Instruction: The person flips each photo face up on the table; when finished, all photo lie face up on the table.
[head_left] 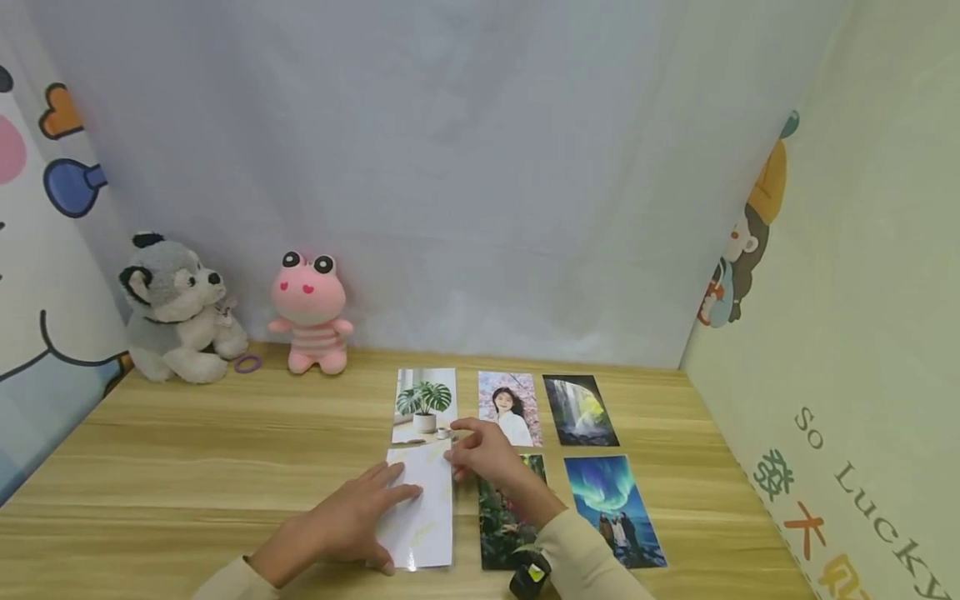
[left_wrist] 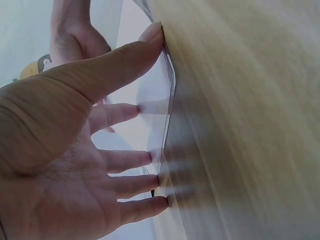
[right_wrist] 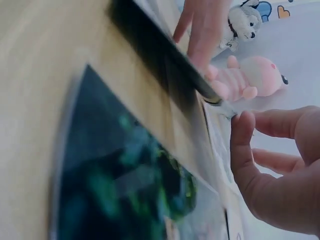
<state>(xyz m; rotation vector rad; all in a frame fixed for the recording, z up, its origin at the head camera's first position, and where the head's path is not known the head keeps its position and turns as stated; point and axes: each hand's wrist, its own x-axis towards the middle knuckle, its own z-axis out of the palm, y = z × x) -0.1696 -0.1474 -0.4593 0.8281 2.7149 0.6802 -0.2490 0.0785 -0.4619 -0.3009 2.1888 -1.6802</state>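
A photo print (head_left: 433, 525) lies face down at the front of the table, its white back marked with faint yellowish print. My left hand (head_left: 348, 517) rests on its left part, fingers spread and fairly straight; in the left wrist view the fingertips (left_wrist: 150, 157) press the sheet and the thumb is at its edge. With thumb and fingertip, my right hand (head_left: 487, 454) pinches the print's upper right corner. In the right wrist view the print's dark side (right_wrist: 155, 55) tilts up off the wood at that corner. Just beyond lies a potted-plant photo (head_left: 423, 400), face up.
Right of it lie a portrait photo (head_left: 510, 408), a waterfall photo (head_left: 581, 412), an aurora photo (head_left: 611, 500) and a dark green photo (head_left: 495, 525) partly under my right arm. A plush dog (head_left: 180, 312), a purple ring (head_left: 247, 364) and a pink plush frog (head_left: 311, 312) stand back left.
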